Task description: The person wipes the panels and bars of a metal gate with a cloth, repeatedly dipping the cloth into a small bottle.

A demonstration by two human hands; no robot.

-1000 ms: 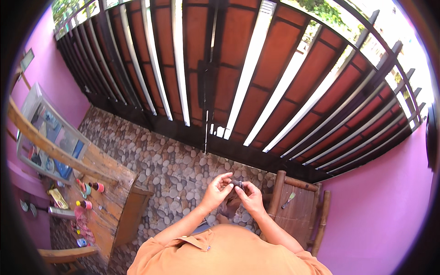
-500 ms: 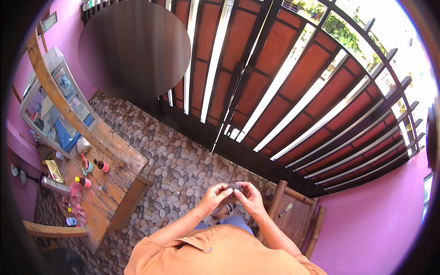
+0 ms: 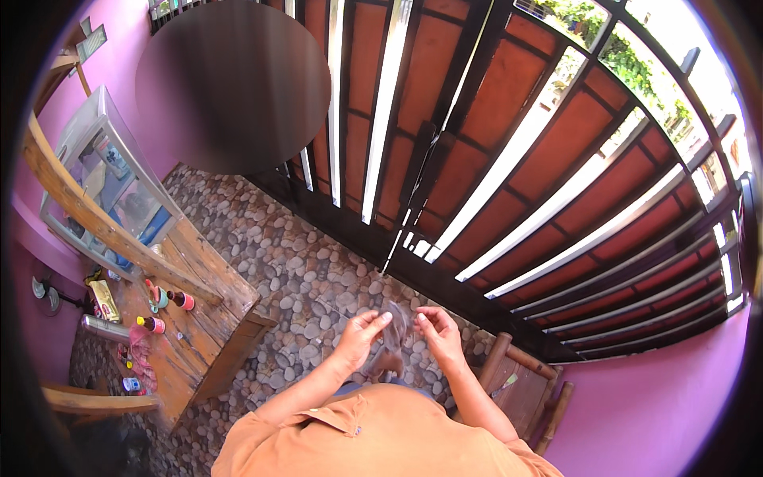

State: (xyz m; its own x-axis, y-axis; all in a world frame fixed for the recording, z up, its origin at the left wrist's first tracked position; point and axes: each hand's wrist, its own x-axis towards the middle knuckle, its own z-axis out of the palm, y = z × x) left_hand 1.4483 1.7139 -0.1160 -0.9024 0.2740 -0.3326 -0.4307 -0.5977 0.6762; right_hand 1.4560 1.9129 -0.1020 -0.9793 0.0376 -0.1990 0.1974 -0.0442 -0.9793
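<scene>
Out in front of my body, my left hand (image 3: 362, 336) pinches a thin, see-through plastic bag (image 3: 393, 338) between thumb and fingers. The bag hangs limp, and the floor shows through it. Just to its right, my right hand (image 3: 441, 335) is closed with thumb and fingertips pressed together. Whether a bit of plastic sits in that pinch is too small to make out. A gap separates the two hands.
At left stands a wooden bench (image 3: 203, 330) with bottles, a pink cloth (image 3: 141, 354), a metal flask (image 3: 103, 327) and a clear-fronted case (image 3: 107, 171). A bamboo seat (image 3: 517, 389) is at right. Ahead is a red-and-black gate (image 3: 437, 159) beyond the pebble-patterned floor (image 3: 294, 278).
My hands, together before, have moved apart. The clear plastic bag now shows spread and hanging between them. The view has shifted slightly.
</scene>
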